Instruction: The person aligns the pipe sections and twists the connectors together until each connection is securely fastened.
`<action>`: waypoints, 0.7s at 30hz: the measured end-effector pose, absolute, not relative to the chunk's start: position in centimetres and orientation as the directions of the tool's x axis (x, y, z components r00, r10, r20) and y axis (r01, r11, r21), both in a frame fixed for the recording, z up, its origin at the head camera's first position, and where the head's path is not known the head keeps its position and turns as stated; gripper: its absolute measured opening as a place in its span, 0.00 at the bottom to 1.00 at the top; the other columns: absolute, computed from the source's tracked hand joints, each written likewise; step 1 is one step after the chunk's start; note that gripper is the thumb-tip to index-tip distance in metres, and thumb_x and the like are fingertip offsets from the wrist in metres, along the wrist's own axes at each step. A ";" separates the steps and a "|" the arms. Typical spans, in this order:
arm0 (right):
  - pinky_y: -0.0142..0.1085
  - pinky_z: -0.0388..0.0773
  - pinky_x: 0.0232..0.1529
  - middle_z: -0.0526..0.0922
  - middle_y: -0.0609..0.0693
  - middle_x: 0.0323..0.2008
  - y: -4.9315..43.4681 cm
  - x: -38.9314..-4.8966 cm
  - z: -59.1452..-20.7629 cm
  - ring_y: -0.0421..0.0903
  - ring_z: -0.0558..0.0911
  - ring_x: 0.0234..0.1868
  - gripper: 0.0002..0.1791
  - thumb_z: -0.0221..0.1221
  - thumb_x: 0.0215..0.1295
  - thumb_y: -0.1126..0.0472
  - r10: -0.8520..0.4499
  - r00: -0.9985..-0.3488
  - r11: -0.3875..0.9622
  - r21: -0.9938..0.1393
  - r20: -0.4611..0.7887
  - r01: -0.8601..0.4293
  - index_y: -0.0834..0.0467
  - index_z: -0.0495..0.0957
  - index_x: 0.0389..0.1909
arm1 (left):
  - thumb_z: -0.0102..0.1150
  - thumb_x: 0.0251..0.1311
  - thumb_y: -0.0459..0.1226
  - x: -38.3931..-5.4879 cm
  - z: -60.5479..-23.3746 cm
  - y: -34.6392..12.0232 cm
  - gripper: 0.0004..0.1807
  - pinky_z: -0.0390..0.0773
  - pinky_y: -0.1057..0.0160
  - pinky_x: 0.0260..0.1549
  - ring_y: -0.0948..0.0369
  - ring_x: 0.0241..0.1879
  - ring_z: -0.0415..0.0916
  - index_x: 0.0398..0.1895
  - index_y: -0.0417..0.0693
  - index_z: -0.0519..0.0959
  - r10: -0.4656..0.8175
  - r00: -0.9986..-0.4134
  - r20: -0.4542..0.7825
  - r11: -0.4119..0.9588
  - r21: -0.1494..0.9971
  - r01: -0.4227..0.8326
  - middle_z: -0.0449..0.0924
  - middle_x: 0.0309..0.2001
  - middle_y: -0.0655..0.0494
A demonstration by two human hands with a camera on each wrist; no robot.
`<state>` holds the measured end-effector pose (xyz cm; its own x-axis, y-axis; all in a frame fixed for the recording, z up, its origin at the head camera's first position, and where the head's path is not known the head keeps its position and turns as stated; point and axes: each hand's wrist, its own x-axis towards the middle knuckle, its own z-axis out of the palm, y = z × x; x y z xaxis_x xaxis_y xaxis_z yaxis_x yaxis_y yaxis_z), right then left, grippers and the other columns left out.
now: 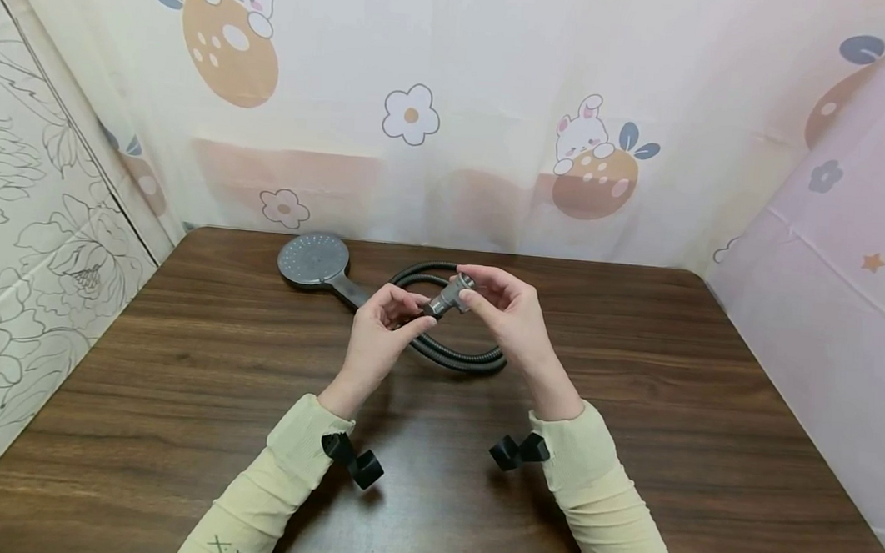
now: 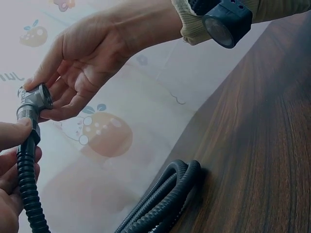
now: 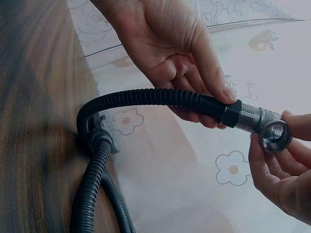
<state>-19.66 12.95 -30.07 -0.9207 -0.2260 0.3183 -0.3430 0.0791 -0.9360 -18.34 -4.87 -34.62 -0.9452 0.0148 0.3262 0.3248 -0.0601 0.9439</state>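
My left hand [image 1: 376, 333] holds the black end nut [image 3: 229, 112] of a ribbed dark shower hose [image 1: 459, 362], thumb on top and fingers beneath. Pinched in my right hand [image 1: 514, 320] is a silver metal pipe fitting [image 1: 453, 295] with a round side opening. Its threaded neck [image 3: 248, 118] meets the hose nut, and several threads show outside the nut. Both hands are raised over the table, with the rest of the hose coiled behind and below them. In the right wrist view, the fitting's open threaded mouth [image 3: 275, 137] faces the camera.
A dark grey hand shower head [image 1: 313, 259] lies face up at the back left, its handle pointing toward the hose coil. The brown wooden table [image 1: 181, 396] ends against a printed curtain [image 1: 480, 128]. Black wrist cameras [image 1: 353, 462] stick out from both sleeves.
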 end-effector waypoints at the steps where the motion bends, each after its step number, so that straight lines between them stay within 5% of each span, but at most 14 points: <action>1: 0.31 0.75 0.37 0.82 0.55 0.43 12.9 -19.7 -30.0 0.42 0.79 0.36 0.17 0.59 0.59 0.65 -0.227 -0.920 0.081 -0.936 0.318 -0.344 0.63 0.76 0.49 | 0.66 0.47 0.30 -18.3 -34.5 -4.8 0.13 0.73 0.68 0.36 0.64 0.38 0.77 0.31 0.36 0.70 0.013 -0.946 0.325 -0.058 0.944 0.324 0.80 0.42 0.46; 21: 0.30 0.75 0.38 0.80 0.60 0.45 12.8 -19.5 -29.9 0.42 0.79 0.39 0.17 0.59 0.59 0.66 -0.251 -0.915 0.070 -0.936 0.317 -0.344 0.64 0.75 0.49 | 0.66 0.47 0.28 -16.8 -32.5 -4.5 0.17 0.71 0.59 0.40 0.63 0.37 0.75 0.40 0.37 0.73 0.023 -0.965 0.261 0.032 0.965 0.262 0.78 0.40 0.44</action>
